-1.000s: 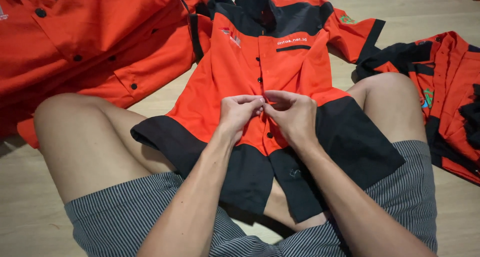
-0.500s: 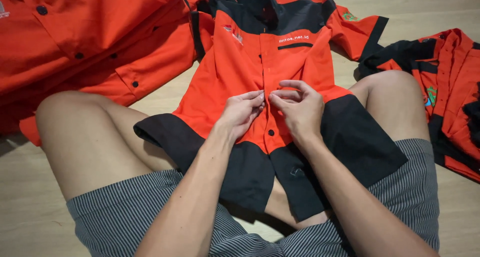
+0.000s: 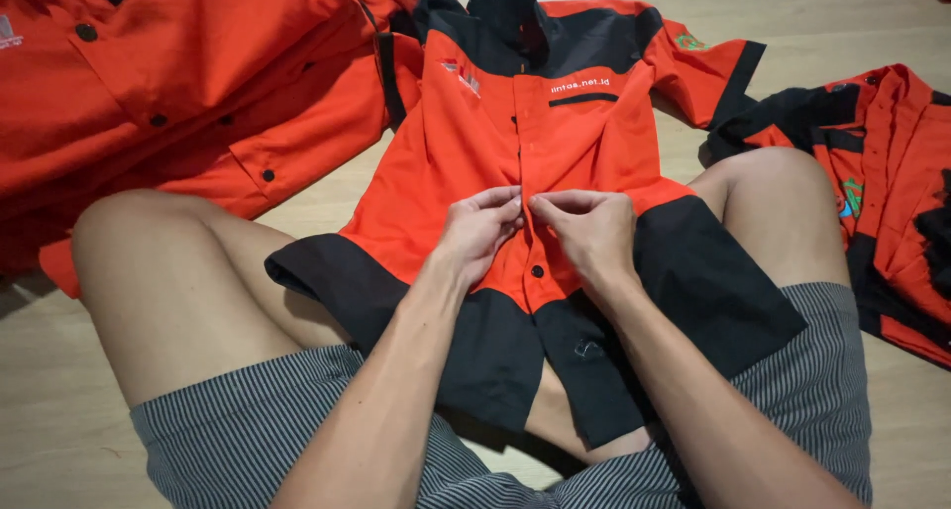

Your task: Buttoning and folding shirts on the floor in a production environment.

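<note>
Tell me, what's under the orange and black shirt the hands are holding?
The orange and black shirt drapes over the person's bare legs and striped shorts; its top lies on the wooden floor. Both hands pinch its front. Whatever lies beneath the middle is hidden.

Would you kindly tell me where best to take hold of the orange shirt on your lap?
Probably the orange shirt at its front placket, pinched from above by both hands: it lies flat, front up, edges meeting there.
</note>
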